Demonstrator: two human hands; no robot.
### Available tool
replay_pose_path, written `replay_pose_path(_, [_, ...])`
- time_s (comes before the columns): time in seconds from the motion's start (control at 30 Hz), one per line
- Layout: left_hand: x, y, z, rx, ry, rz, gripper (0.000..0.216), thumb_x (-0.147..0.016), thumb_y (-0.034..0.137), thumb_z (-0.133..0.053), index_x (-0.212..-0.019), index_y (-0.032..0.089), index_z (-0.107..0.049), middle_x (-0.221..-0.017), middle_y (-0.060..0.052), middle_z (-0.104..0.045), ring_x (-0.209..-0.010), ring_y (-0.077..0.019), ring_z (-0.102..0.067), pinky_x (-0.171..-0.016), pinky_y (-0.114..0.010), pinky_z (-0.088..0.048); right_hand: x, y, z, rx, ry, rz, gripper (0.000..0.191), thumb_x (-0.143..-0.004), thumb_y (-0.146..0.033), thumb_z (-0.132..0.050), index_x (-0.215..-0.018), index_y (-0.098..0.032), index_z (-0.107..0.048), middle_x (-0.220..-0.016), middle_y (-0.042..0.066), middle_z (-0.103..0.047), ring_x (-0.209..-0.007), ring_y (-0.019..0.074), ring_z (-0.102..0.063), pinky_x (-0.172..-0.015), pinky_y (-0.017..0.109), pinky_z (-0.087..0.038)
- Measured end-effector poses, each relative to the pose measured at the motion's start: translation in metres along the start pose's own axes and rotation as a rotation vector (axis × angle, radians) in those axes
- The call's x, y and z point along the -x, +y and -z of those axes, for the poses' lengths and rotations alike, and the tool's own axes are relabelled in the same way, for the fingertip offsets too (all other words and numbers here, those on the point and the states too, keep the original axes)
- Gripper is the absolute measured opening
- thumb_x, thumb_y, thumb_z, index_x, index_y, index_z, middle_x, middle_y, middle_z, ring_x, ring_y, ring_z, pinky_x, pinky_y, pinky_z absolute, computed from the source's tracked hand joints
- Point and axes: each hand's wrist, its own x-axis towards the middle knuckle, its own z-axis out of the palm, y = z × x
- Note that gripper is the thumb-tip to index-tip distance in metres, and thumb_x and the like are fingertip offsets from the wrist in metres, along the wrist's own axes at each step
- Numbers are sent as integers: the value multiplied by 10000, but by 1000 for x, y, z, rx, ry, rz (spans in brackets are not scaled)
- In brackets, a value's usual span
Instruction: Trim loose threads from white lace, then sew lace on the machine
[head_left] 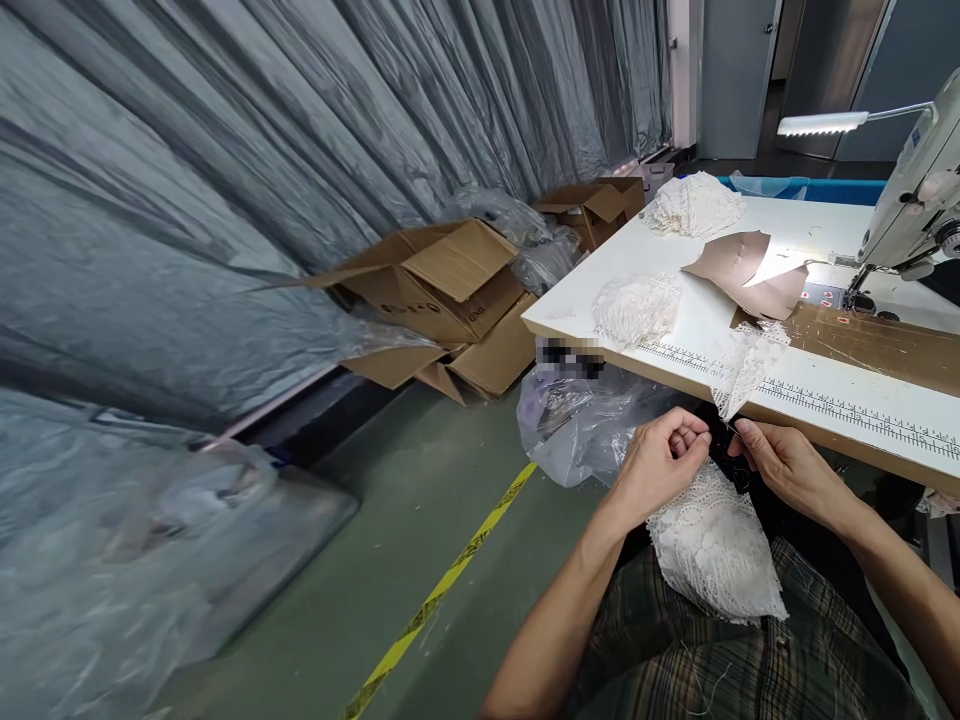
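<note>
Standing on the green floor [315, 600] beside a grey curtain [187, 180], the white table [570, 305] bears a sewing machine [911, 195], a brown piece [724, 262] and lace piles [694, 205], a lace strip [746, 365] drooping over its near edge. Boxes [439, 295] crowd the gap to the curtain, and a plastic bag [566, 435] sits beneath the table's corner. Below the edge, left hand [656, 458] and right hand [795, 470] curl nearly closed, what they grip too small to tell, and the lace [716, 550] lies on the lap [675, 660] just beneath.

Head cam, fwd/down (both hands [660, 460] [791, 470] nr)
</note>
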Motion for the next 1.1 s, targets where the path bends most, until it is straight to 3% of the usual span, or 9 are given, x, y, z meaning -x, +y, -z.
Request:
replay_pose_path(0.17, [1, -1, 0, -20, 56, -65, 95, -838, 265, -591, -856, 180, -628, -668, 20, -574, -597, -98, -501, -576, -224, -417, 4, -5, 3, 66, 4, 31, 645, -917, -739, -266, -599, -222, -484, -483, -21, -401, -452, 132, -366, -450, 268, -279])
replay_pose_path(0.27, [-3, -3, -4, -101, 135, -249, 158, -826, 258, -634, -966, 185, -640, -745, 12, -580, -625, -102, -506, -618, -238, -437, 15, -6, 8, 46, 16, 26, 650, -923, -736, -285, -652, -211, -556, -496, -24, -403, -453, 130, -357, -436, 264, -271])
replay_pose_path(0.37, [-12, -4, -12, -274, 211, -463, 204, -837, 279, -670, -1023, 197, -659, -812, -12, -588, -693, -131, -537, -657, -268, -446, 24, -8, 12, -31, 161, 24, 647, -920, -740, -318, -728, -198, -615, -521, -25, -416, -469, 128, -366, -435, 257, -297])
replay_pose_path(0.5, [-17, 2, -21, -446, 386, -711, 109, -893, 227, -594, -834, 170, -666, -885, -79, -628, -815, -182, -592, -723, -320, -465, 28, -15, 12, -140, 433, 1, 509, -826, -698, -574, -765, -197, -634, -614, -1, -544, -525, 126, -450, -491, 248, -403])
replay_pose_path(0.6, [-11, 8, -23, -444, 313, -861, 85, -899, 160, -558, -851, 165, -628, -904, -72, -686, -815, -172, -633, -750, -333, -478, 24, -25, 10, -246, 512, -49, 518, -740, -666, -682, -899, -174, -691, -713, 35, -646, -526, 127, -485, -498, 261, -429])
replay_pose_path(0.73, [-1, 8, -21, -310, 145, -952, 158, -931, 101, -488, -942, 156, -635, -905, -66, -713, -835, -154, -674, -733, -308, -524, 17, -38, 9, -425, 337, -160, 594, -606, -661, -778, -882, -138, -726, -612, 15, -611, -458, 107, -444, -438, 259, -376])
replay_pose_path(0.87, [2, -5, -14, 122, 66, -780, 138, -912, 170, -562, -943, 176, -697, -1148, -109, -682, -962, -169, -677, -811, -324, -560, 13, -42, 8, -638, 189, -277, 575, -489, -592, -863, -811, -136, -725, -458, -63, -463, -400, 75, -369, -411, 235, -292])
replay_pose_path(1.0, [-7, -27, -12, 601, 352, -227, 216, -811, 387, -726, -819, 174, -700, -984, -67, -685, -885, -157, -647, -814, -294, -525, 16, -40, 3, -760, 217, -341, 611, -447, -539, -885, -866, -126, -717, -459, -81, -449, -384, 53, -328, -404, 219, -211])
replay_pose_path(1.1, [-18, -38, -19, 853, 97, 213, 479, -693, 569, -785, -889, 143, -685, -907, -77, -697, -867, -190, -658, -818, -318, -509, 22, -38, 1, -783, 191, -339, 554, -526, -553, -845, -858, -134, -698, -400, -101, -380, -370, 54, -293, -408, 219, -181])
